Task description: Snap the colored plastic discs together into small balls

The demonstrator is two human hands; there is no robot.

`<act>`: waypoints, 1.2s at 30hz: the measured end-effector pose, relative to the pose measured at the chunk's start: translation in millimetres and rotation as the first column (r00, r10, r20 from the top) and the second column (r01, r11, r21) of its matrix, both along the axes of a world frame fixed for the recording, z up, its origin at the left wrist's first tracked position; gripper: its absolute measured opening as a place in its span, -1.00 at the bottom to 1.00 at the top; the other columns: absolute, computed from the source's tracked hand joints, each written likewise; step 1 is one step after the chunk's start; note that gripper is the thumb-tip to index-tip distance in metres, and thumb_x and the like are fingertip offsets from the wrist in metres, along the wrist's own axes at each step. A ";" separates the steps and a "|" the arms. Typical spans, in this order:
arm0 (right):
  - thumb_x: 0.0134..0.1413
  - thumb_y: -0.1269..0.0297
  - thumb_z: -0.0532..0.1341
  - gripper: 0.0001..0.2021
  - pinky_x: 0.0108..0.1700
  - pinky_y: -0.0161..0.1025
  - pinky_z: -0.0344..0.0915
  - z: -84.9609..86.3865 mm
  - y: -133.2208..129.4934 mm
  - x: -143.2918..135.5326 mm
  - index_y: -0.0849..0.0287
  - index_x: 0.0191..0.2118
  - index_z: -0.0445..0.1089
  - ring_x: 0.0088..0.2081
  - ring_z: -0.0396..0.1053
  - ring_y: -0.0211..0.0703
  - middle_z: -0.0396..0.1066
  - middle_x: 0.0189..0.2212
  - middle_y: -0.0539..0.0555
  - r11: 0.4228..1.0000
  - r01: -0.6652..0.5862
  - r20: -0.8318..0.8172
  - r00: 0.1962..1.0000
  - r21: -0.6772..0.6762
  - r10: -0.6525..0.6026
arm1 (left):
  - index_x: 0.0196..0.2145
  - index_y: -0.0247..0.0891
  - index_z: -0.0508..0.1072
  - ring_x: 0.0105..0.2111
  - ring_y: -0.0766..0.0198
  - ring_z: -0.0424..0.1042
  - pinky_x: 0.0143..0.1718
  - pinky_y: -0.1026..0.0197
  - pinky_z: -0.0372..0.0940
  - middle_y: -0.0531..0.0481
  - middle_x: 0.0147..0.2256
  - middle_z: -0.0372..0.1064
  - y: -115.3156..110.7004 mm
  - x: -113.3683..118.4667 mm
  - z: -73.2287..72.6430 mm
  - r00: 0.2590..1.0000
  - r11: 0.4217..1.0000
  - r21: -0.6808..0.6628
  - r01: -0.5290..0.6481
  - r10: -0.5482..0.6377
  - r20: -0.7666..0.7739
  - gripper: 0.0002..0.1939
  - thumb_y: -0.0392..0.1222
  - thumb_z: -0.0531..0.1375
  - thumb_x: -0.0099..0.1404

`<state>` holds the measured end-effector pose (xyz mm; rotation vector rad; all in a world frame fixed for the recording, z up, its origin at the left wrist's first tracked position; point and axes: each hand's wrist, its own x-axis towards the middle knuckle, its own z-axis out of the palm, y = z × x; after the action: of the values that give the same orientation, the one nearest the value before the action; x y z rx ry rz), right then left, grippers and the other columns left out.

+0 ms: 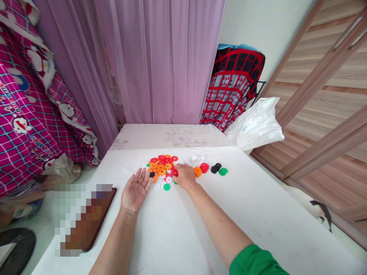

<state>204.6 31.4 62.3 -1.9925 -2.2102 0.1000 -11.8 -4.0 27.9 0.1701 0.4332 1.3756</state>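
A heap of flower-shaped plastic discs [160, 167], mostly orange and red with some white, lies in the middle of the white table. At its left edge, my left hand [137, 193] rests palm up with the fingers stretched out and nothing on the palm. A black disc [151, 174] lies close to those fingertips. My right hand [185, 176] reaches in from the right, its fingers curled down around a red disc [173, 172] at the heap's edge. In front of the heap is a green disc [166, 187].
Right of my right hand lie sorted discs: white [198, 158], orange [197, 172], red [204, 167], black [216, 168] and green [223, 172]. A brown phone-like object [99, 225], partly pixelated, lies at the table's left. A white plastic bag [254, 124] stands by the far right corner.
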 end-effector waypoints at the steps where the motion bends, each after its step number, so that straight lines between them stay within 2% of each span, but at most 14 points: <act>1: -0.01 0.18 0.23 -0.71 -0.10 -0.14 0.11 1.5 -1.1 -1.3 0.17 -0.15 0.38 -0.09 0.28 0.02 0.46 -0.23 0.15 1.000 0.009 -0.010 1.000 0.015 -0.009 | -0.11 -0.22 0.49 0.03 0.18 0.40 0.10 0.03 0.25 -0.09 -0.06 0.48 -0.1 -0.2 0.0 1.000 1.000 0.003 0.005 -0.005 -0.002 -0.71 -0.24 0.05 0.30; 4: -0.01 0.19 0.23 -0.70 -0.10 -0.15 0.13 7.9 -11.3 3.9 0.15 -0.13 0.37 -0.11 0.29 0.01 0.46 -0.23 0.14 0.994 0.012 -0.086 0.996 0.106 -0.003 | -0.12 -0.23 0.49 0.02 0.18 0.41 0.10 0.03 0.26 -0.08 -0.07 0.49 0.0 -0.8 -0.1 1.000 1.000 -0.008 0.004 -0.004 -0.007 -0.72 -0.23 0.04 0.30; 7: 0.00 0.21 0.20 -0.74 -0.08 -0.18 0.15 8.3 -30.0 32.3 0.12 -0.15 0.39 -0.13 0.30 -0.03 0.45 -0.21 0.11 0.970 0.049 -0.196 0.981 0.237 -0.001 | -0.10 -0.22 0.49 0.02 0.17 0.40 0.09 0.02 0.26 -0.09 -0.06 0.48 0.3 -1.2 -0.4 1.000 1.000 -0.003 0.006 -0.006 -0.003 -0.71 -0.22 0.04 0.31; 9: -0.01 0.22 0.18 -0.76 -0.06 -0.17 0.17 1.2 -43.3 62.6 0.13 -0.18 0.40 -0.16 0.31 -0.04 0.46 -0.22 0.10 0.943 0.134 -0.253 0.966 0.305 -0.055 | -0.11 -0.23 0.49 0.01 0.17 0.41 0.08 0.02 0.28 -0.09 -0.07 0.49 0.5 -1.3 0.0 1.000 1.000 -0.004 0.009 -0.009 -0.005 -0.71 -0.22 0.04 0.31; 11: -0.03 0.21 0.18 -0.76 -0.06 -0.16 0.19 -10.3 -54.0 94.2 0.13 -0.20 0.41 -0.15 0.31 -0.04 0.46 -0.20 0.10 0.911 0.255 -0.280 0.946 0.325 -0.165 | -0.13 -0.23 0.50 0.00 0.17 0.42 0.07 0.03 0.29 -0.08 -0.08 0.49 0.6 -1.2 0.9 1.000 1.000 -0.011 0.011 -0.011 -0.012 -0.71 -0.23 0.03 0.31; 13: -0.02 0.20 0.18 -0.79 -0.08 -0.17 0.20 -22.5 -60.3 118.4 0.11 -0.24 0.42 -0.16 0.32 -0.04 0.46 -0.21 0.08 0.892 0.352 -0.264 0.923 0.283 -0.280 | -0.13 -0.23 0.50 0.00 0.17 0.42 0.08 0.03 0.29 -0.08 -0.08 0.50 0.7 -1.3 1.9 1.000 1.000 -0.011 0.016 -0.016 -0.015 -0.72 -0.23 0.04 0.31; 15: -0.01 0.19 0.19 -0.81 -0.10 -0.18 0.20 -31.9 -62.1 130.4 0.12 -0.26 0.42 -0.17 0.32 -0.05 0.46 -0.23 0.08 0.893 0.380 -0.234 0.916 0.241 -0.326 | -0.11 -0.23 0.49 0.02 0.17 0.41 0.10 0.02 0.26 -0.08 -0.08 0.49 0.9 -1.4 2.6 1.000 1.000 -0.006 0.020 -0.020 -0.016 -0.71 -0.24 0.04 0.30; 18: 0.01 0.22 0.18 -0.83 -0.10 -0.19 0.19 -39.0 -59.1 129.6 0.13 -0.28 0.43 -0.17 0.31 -0.06 0.46 -0.25 0.07 0.912 0.340 -0.222 0.931 0.231 -0.291 | -0.11 -0.22 0.49 0.04 0.16 0.39 0.12 0.01 0.24 -0.09 -0.07 0.49 1.2 -1.2 3.4 1.000 1.000 -0.005 0.009 -0.009 -0.017 -0.70 -0.26 0.04 0.30; 22: 0.03 0.22 0.16 -0.84 -0.10 -0.19 0.17 -41.4 -54.6 122.4 0.13 -0.29 0.44 -0.17 0.30 -0.06 0.46 -0.24 0.08 0.904 0.340 -0.232 0.930 0.259 -0.284 | -0.13 -0.23 0.51 0.04 0.14 0.39 0.09 0.01 0.28 -0.10 -0.08 0.50 1.0 -0.6 4.1 0.999 0.999 -0.036 -0.024 0.022 -0.032 -0.69 -0.25 0.01 0.31; 29: 0.04 0.23 0.17 -0.83 -0.11 -0.21 0.16 -44.8 -54.3 124.8 0.12 -0.27 0.45 -0.17 0.30 -0.07 0.44 -0.22 0.09 0.903 0.337 -0.244 0.930 0.265 -0.275 | -0.05 -0.21 0.48 0.06 0.13 0.38 0.09 0.00 0.27 -0.12 -0.04 0.47 1.4 -2.6 2.6 0.999 1.000 -0.016 0.005 -0.006 -0.031 -0.66 -0.25 0.00 0.33; 36: 0.03 0.27 0.06 -0.78 -0.08 -0.19 0.21 -51.5 -53.0 130.2 0.13 -0.29 0.44 -0.18 0.35 -0.09 0.46 -0.22 0.09 0.883 0.392 -0.460 0.854 0.258 -0.244 | -0.08 -0.21 0.50 0.04 0.14 0.39 0.07 0.02 0.29 -0.11 -0.05 0.48 0.9 -1.9 4.9 0.999 0.999 -0.046 0.019 -0.020 -0.031 -0.65 -0.25 -0.03 0.34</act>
<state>334.8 -21.6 10.8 -1.8965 -1.4903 0.0799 -13.8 -3.1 32.7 0.1580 0.4874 1.3442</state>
